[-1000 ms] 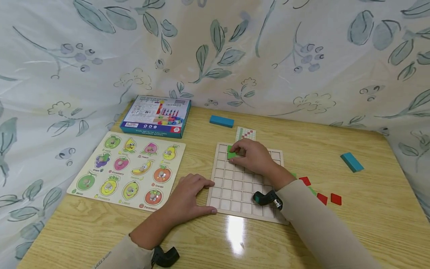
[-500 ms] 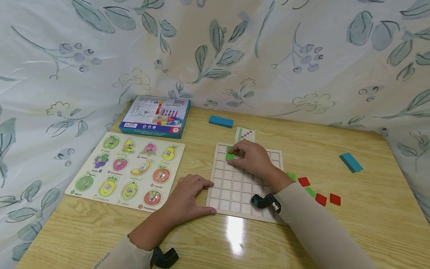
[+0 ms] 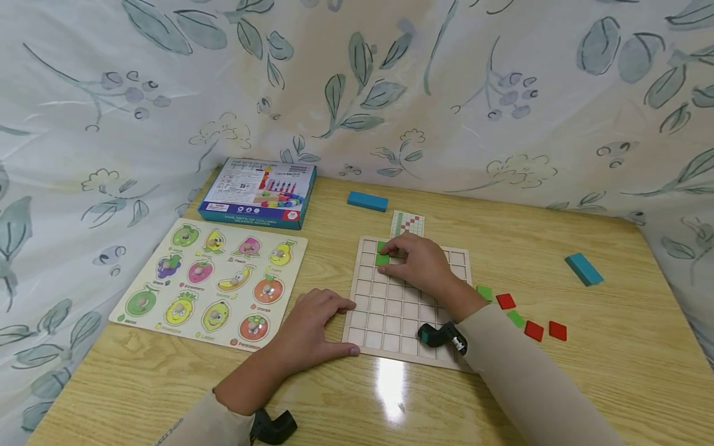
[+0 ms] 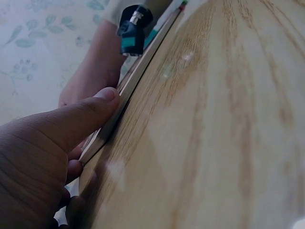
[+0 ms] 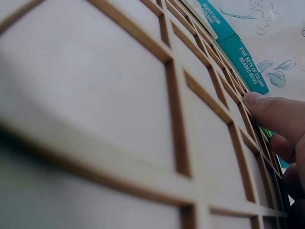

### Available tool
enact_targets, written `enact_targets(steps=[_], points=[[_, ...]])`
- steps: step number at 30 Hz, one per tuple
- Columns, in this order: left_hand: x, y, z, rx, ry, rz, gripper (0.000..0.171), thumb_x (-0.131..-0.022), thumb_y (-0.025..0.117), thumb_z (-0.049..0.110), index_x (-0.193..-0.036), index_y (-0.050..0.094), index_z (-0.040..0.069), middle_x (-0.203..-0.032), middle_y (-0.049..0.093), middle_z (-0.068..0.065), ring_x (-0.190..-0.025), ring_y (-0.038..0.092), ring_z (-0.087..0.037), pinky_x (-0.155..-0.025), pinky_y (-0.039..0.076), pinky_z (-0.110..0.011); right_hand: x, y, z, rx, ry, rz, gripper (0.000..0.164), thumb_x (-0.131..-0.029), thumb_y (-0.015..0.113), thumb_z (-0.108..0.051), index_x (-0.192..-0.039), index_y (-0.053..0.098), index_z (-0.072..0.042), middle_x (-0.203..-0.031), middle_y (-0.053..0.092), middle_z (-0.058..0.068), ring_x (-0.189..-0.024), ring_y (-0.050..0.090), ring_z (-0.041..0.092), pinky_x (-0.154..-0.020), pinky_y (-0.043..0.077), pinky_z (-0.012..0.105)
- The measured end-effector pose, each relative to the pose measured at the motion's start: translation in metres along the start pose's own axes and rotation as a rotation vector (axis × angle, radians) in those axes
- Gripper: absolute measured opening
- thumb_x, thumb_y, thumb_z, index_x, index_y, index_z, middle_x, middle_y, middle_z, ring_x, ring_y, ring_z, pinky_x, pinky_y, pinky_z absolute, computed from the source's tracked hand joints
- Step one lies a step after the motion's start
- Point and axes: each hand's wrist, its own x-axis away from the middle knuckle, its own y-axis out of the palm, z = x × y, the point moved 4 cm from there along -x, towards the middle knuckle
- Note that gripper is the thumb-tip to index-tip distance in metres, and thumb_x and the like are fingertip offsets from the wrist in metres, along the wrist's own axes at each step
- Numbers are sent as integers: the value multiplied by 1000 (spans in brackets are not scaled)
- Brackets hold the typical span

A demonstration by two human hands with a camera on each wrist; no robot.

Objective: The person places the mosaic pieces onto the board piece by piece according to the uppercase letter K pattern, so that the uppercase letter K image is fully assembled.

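A pale wooden grid board (image 3: 375, 322) lies on the table in front of me. Two green square tiles (image 3: 382, 255) sit one below the other near its far left corner. My right hand (image 3: 419, 260) reaches over the board, thumb and forefinger pinching at the lower green tile; the other fingers curl under the palm. In the right wrist view the thumb (image 5: 255, 100) overlaps the grid's ribs. My left hand (image 3: 312, 325) rests at the board's near left corner, forefinger at the left edge, straight thumb (image 4: 102, 95) against the near edge.
Loose red tiles (image 3: 533, 330) and green tiles (image 3: 484, 293) lie right of the board. A small pattern card (image 3: 407, 223) is behind it. At left are a fruit puzzle (image 3: 214, 282) and a boxed toy (image 3: 259, 192). Blue blocks (image 3: 368, 201) lie farther out.
The right hand stays at the green tiles, its forearm shifted slightly left, so more of the loose green tile beside the sleeve shows. The left hand has not moved.
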Motion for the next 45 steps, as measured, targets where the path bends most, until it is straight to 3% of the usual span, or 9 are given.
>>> enact_targets(steps=[7,12,23,32,45], points=[[0,0,2,2,-2,-2,70,-78,92,58,-133,71,19,-120,66,8,-112,56,-15,-106,40,-49,2,-2,0,-37,-2,-4,30,-88,90,-37,-114,80,-26,-109,70,-6,-98,63,19,-86,50,43],[0,-1,3,-2,1,2,70,-78,93,57,-132,71,19,-119,67,8,-111,57,-16,-105,40,-49,4,-6,4,-134,11,-12,29,-90,90,-33,-115,80,-24,-104,69,-6,-89,60,19,-79,49,41],[0,1,4,-12,-4,-18,69,-78,92,57,-132,71,19,-119,67,8,-110,56,-16,-105,41,-48,11,-15,9,-298,13,-23,30,-93,87,-25,-121,79,-17,-109,70,1,-86,60,23,-76,50,41],[0,0,3,-14,3,-8,70,-77,93,57,-132,71,19,-119,67,8,-110,57,-16,-104,41,-48,18,-28,20,-302,44,-9,31,-94,85,-24,-124,78,-16,-112,71,2,-88,62,23,-76,50,39],[0,-3,5,-12,-8,-1,71,-76,95,54,-132,71,18,-120,68,6,-111,57,-17,-104,41,-48,37,-63,35,-301,127,-11,36,-95,85,-26,-127,77,-15,-120,72,7,-92,59,28,-70,49,35]])
